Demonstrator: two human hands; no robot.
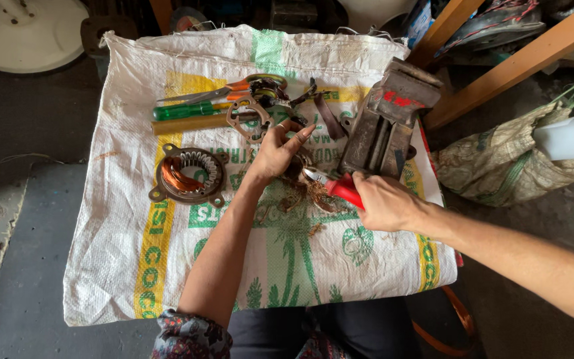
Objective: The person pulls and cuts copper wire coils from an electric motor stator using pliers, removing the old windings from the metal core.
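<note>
1. The left hand (275, 151) reaches in from the near side, wrist bent, fingers curled around a dark round motor part with tangled copper wire (298, 174) at the middle of the white woven sack (134, 266).
2. The right hand (385, 201) comes from the right — fist closed on red-handled cutting pliers (337, 186), tips at the wire.
3. A grey metal bench vise (383, 123) stands just beyond.

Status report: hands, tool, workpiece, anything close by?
Left hand grips wire-tangled part. Right hand holds red cutters, tips at part. Vise close behind.

A white woven sack (167, 266) (green and yellow print) lies flat, beside a patterned cloth bag (499, 166).
</note>
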